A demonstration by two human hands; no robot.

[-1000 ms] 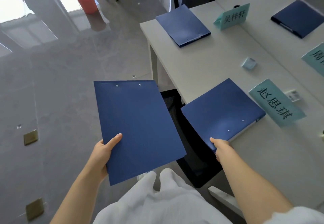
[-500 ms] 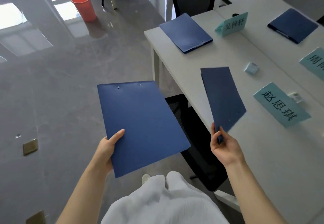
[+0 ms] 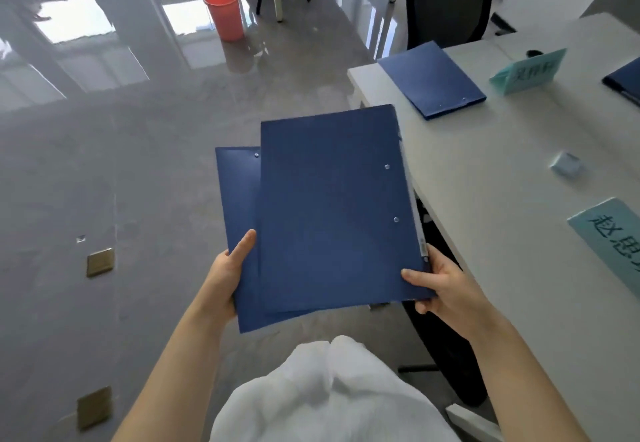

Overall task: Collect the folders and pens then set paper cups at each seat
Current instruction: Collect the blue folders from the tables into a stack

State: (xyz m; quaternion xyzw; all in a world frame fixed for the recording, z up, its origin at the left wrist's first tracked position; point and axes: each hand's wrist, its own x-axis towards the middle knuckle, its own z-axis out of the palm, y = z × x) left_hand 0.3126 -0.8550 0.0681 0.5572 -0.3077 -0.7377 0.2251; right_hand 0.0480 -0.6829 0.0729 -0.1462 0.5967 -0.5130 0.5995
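The folder lifted off the bench [image 3: 491,206] half a second ago has now been laid over the first one, so the top folder [image 3: 329,213] is pinched at its near right corner by the right hand [image 3: 440,282] while the lower folder [image 3: 239,220] is gripped from beneath by the left hand [image 3: 228,275], thumb on top. Four folders are counted: two held, a third folder [image 3: 429,78] on the bench's far corner, and a fourth folder [image 3: 623,81] cut off at the right edge. Two name cards are seen, the near card [image 3: 609,244] being cropped, and the fingers under the folders are hidden.

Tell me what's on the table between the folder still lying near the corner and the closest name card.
In the head view, one small pale blue object, too blurred to identify, sits between the folder and the name card; otherwise it is bare table.
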